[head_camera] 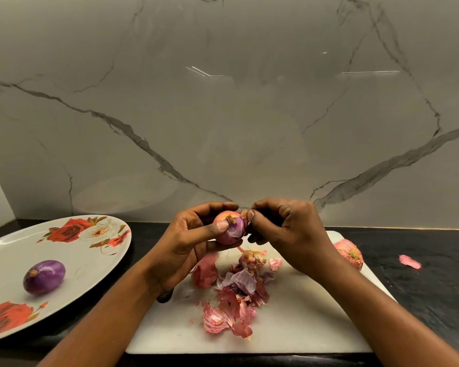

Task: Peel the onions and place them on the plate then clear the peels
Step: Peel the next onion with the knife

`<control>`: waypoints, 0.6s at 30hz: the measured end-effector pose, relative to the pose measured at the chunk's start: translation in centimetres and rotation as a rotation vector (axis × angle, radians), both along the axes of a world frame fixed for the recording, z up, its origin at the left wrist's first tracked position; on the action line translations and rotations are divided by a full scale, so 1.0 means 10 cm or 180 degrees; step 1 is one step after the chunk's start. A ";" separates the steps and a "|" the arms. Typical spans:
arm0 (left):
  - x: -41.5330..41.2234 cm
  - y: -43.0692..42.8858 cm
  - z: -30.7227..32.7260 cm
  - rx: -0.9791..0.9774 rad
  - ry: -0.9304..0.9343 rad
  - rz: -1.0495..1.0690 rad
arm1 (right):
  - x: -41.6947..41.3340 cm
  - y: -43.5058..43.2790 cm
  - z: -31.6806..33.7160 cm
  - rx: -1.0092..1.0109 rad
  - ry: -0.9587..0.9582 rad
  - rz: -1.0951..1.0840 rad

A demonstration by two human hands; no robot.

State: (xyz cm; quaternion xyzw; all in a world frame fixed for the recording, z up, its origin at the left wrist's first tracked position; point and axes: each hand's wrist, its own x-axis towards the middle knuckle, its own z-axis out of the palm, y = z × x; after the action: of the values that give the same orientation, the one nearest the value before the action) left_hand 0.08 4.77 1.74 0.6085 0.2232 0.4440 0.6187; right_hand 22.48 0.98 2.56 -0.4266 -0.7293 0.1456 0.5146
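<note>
A dark bench (421,287) is backed by a grey-veined marble wall (223,115). A white cutting board (302,327) is strewn with pink peels (236,295); a stray peel (410,261) lies on the bench at right. Above the board, a half-peeled onion (232,230) is gripped by the left hand (188,242), its skin pinched by fingers of the right hand (289,234). A peeled onion (44,277) lies on the flowered plate (96,263) at left; an unpeeled onion (349,254) rests at the board's far right corner.
</note>
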 end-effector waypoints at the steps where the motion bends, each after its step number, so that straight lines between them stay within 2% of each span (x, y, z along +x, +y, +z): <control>1: 0.00 0.01 -0.01 0.0008 0.0004 -0.0025 | 0.00 0.00 0.01 0.0003 -0.0008 -0.0021; 6: 0.02 0.02 0.00 -0.0080 -0.0145 -0.0082 | 0.01 -0.01 0.04 -0.0103 0.0050 -0.0224; 12: -0.01 0.05 0.06 -0.0388 -0.0866 -0.0203 | 0.01 -0.05 0.05 -0.0307 0.0094 -0.0320; 18: 0.00 0.05 0.03 -0.0203 -0.0566 0.0039 | 0.03 -0.09 0.09 -0.0338 0.0081 -0.0150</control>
State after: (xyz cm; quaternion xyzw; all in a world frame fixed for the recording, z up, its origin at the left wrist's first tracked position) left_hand 0.04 5.32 2.04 0.5454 0.1851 0.4927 0.6524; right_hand 22.74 0.12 3.44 -0.4685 -0.7037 0.1773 0.5039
